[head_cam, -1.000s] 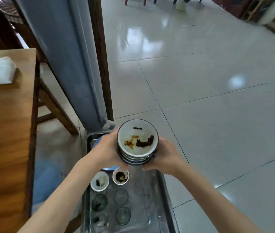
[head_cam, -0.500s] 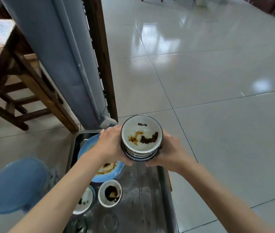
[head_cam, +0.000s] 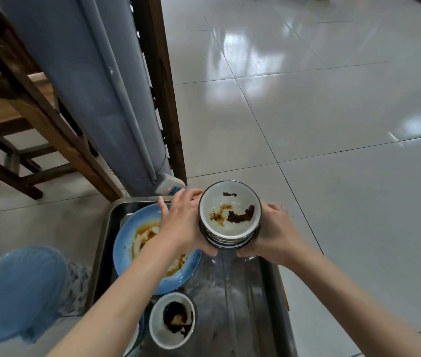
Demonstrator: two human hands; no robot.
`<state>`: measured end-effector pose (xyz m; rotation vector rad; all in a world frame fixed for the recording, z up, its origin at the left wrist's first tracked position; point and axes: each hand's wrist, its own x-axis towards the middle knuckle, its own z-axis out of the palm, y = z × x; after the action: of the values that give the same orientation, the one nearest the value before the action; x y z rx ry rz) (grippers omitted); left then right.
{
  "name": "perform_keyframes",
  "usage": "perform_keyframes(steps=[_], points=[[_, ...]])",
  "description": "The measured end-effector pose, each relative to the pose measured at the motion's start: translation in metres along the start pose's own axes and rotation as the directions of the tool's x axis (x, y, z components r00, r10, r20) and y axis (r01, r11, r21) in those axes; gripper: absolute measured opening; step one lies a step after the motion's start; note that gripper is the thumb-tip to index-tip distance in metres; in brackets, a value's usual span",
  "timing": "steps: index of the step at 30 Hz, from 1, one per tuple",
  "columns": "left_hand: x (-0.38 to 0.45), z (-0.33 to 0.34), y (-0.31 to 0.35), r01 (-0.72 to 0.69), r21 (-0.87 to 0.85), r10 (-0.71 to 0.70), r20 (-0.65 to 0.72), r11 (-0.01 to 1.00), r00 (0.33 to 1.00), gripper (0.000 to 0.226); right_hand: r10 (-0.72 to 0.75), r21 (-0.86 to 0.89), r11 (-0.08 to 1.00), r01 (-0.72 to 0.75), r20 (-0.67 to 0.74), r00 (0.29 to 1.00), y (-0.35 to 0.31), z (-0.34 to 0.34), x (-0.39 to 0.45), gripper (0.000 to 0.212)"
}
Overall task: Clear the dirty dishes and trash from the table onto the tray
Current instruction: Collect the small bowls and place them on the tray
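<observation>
Crowding tray [head_cam: 268,287]: blue plate [head_cam: 123,249], sauce bowl [head_cam: 172,320].

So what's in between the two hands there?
A stack of dirty bowls, gripped by the left hand and right hand above the metal tray, in the head view.

Glossy pale floor tiles [head_cam: 333,124] are running across the room, reflecting soft patches of light and showing thin dark grout lines. A grey floor-standing unit [head_cam: 88,81] is leaning up the left centre, backed by a dark wooden post [head_cam: 161,81]. Wooden furniture legs [head_cam: 37,119] are standing on the tiles at far left.
</observation>
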<state>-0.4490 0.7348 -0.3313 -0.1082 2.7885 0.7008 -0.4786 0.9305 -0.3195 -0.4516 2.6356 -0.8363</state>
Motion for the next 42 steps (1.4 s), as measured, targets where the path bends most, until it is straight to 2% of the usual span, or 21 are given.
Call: perform_keyframes(steps=[5, 15, 26, 42], points=[[0.003, 0.011, -0.007, -0.001, 0.046, 0.000, 0.014, 0.999, 1.000, 0.124, 0.000, -0.057, 0.998, 0.000, -0.001, 1.000, 0.009, 0.012, 0.003, 0.101], [0.009, 0.028, -0.008, -0.011, 0.104, 0.011, 0.001, 0.995, 1.000, 0.125, -0.014, -0.090, 0.996, 0.015, 0.008, 1.000, 0.020, 0.018, 0.003, 0.103], [0.015, 0.038, -0.012, 0.009, 0.131, -0.005, -0.034, 0.991, 0.999, 0.115, -0.001, -0.106, 0.994, 0.003, 0.019, 1.000, 0.024, 0.024, 0.008, 0.109], [0.012, 0.034, -0.008, 0.030, 0.096, -0.032, 0.012, 0.995, 0.999, 0.119, 0.039, 0.019, 0.999, -0.040, 0.037, 0.999, 0.022, 0.024, 0.004, 0.110]])
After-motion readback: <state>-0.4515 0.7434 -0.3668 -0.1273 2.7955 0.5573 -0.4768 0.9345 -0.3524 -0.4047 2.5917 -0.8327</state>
